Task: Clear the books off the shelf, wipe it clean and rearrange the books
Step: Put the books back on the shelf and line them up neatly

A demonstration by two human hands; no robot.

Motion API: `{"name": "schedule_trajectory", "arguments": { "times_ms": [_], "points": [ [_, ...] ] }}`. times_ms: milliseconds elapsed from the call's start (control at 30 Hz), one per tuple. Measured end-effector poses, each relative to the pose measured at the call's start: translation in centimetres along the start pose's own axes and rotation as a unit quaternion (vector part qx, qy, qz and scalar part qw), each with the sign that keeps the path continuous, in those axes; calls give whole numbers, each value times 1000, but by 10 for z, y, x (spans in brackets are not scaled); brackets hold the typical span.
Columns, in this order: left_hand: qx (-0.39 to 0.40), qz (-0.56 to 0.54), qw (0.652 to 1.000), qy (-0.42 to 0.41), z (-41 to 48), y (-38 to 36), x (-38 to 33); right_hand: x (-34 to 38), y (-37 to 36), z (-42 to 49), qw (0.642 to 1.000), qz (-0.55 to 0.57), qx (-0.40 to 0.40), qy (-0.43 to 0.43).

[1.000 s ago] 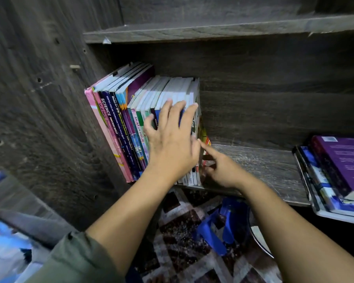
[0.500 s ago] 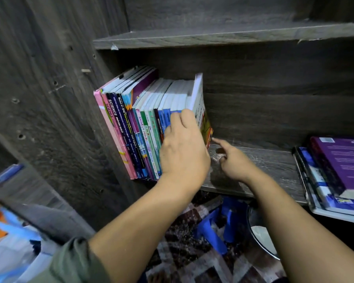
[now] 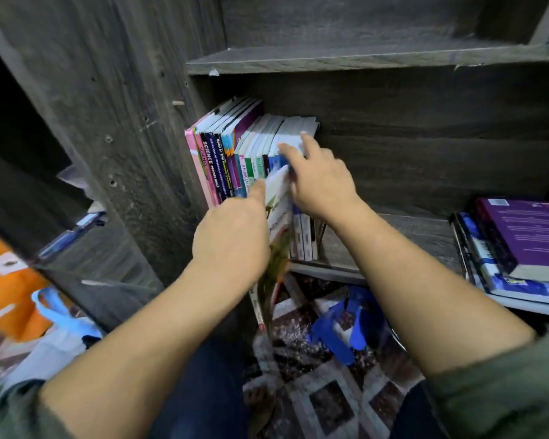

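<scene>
A row of upright books (image 3: 229,153) leans against the left wall of the dark wooden shelf (image 3: 393,239). My left hand (image 3: 232,239) grips a thin book (image 3: 276,223) with a white and green cover, drawn partly out of the row and tilted over the shelf's front edge. My right hand (image 3: 320,182) rests on the tops of the white books at the row's right end, index finger stretched over them.
A flat stack of books (image 3: 520,248) with a purple cover on top lies at the shelf's right end. Another shelf board (image 3: 362,58) runs above. Below lie a patterned rug (image 3: 314,391), a blue object (image 3: 346,331) and an orange bag (image 3: 7,280) at left.
My left hand slid down from the book tops and pulled one thin book outward. My right hand rose from the shelf board to the tops of the rightmost books.
</scene>
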State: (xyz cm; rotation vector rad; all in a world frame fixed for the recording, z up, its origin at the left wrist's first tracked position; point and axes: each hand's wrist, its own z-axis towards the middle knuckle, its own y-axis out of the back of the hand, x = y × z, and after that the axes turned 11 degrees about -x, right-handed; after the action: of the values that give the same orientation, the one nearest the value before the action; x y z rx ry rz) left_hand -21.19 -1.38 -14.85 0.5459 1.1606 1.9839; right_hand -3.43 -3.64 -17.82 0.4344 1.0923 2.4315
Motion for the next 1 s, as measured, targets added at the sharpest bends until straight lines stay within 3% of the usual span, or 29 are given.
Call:
{"name": "schedule_trajectory", "arguments": {
  "times_ms": [100, 567, 800, 1000],
  "points": [
    [21, 17, 1000, 12, -10, 3, 7, 18, -12, 6, 998, -43, 35, -5],
    [4, 6, 1000, -4, 1, 12, 4, -24, -33, -5, 989, 15, -83, -123],
    [-38, -20, 999, -15, 50, 14, -7, -46, -29, -20, 971, 54, -121, -197],
    [-61, -43, 997, -19, 106, -15, -19, -52, -26, -23, 970, 73, -123, -198]
  ]
}}
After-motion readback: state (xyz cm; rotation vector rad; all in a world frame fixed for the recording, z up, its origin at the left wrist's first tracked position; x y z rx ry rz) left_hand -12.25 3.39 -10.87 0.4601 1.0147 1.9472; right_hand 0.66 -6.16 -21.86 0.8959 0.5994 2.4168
